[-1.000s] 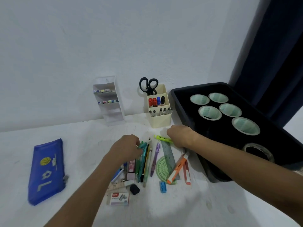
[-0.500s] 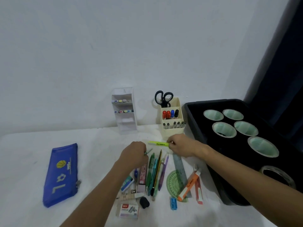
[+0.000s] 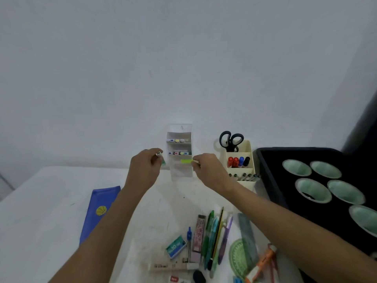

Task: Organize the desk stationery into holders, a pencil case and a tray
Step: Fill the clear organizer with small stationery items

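My right hand (image 3: 206,168) pinches a lime-green highlighter (image 3: 186,161) and holds it level in front of the lowest shelf of the clear tiered marker holder (image 3: 180,170). My left hand (image 3: 145,167) grips a small green-capped marker (image 3: 161,157) just left of that holder. The holder's two upper shelves carry several coloured markers. A cream pen holder (image 3: 240,166) with black scissors (image 3: 230,140) and markers stands to its right. The blue pencil case (image 3: 100,207) lies at the left, and the black tray (image 3: 271,172) sits at the right.
Loose pens, a pencil, lead box, ruler (image 3: 247,235), green protractor (image 3: 240,257), orange highlighter (image 3: 263,264), staples box (image 3: 176,247) and eraser lie on the white desk near me. Several rolls of tape (image 3: 296,168) sit in the tray. A wall stands close behind the holders.
Both hands lifted off the pile of pens and moved back to the clear holder, the right one with the lime highlighter, the left one with a small marker. My view tilted upward.
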A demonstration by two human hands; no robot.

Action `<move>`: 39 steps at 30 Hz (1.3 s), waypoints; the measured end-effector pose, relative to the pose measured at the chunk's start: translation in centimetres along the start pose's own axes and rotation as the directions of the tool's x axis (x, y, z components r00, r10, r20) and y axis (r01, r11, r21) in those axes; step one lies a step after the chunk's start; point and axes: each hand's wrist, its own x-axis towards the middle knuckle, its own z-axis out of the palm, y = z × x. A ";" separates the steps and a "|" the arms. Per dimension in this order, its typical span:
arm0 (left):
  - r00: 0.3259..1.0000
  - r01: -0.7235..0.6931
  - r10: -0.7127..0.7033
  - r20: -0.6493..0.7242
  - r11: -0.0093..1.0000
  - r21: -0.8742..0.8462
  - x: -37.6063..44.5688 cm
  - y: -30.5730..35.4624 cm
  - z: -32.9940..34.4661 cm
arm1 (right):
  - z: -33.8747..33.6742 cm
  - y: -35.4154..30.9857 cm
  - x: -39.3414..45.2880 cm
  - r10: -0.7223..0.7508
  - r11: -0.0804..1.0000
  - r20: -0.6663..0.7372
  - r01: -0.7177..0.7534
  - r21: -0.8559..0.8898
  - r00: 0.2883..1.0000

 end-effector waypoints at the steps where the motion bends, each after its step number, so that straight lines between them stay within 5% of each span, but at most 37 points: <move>1: 1.000 0.006 -0.006 0.003 1.000 -0.018 0.0 -0.1 0.3 | 0.4 -0.2 0.3 -0.002 1.000 0.001 0.002 -0.006 1.000; 12: 0.998 -0.065 0.067 0.022 0.995 -0.076 0.7 -0.6 3.5 | 4.6 0.4 3.1 0.090 0.996 -0.002 -0.090 -0.021 0.996; 18: 0.994 -0.077 0.061 -0.095 0.981 -0.175 0.0 -1.1 3.9 | 5.6 0.4 3.7 0.127 0.992 0.011 -0.127 0.023 0.992; 30: 0.988 -0.061 0.041 0.146 0.990 0.128 1.5 -3.0 7.7 | 7.2 0.2 4.7 0.151 0.986 0.053 -0.153 0.058 0.987; 39: 0.986 -0.043 0.022 0.166 0.992 0.118 1.7 -3.4 8.3 | 8.0 -0.1 4.8 0.081 0.995 0.073 -0.085 0.047 0.994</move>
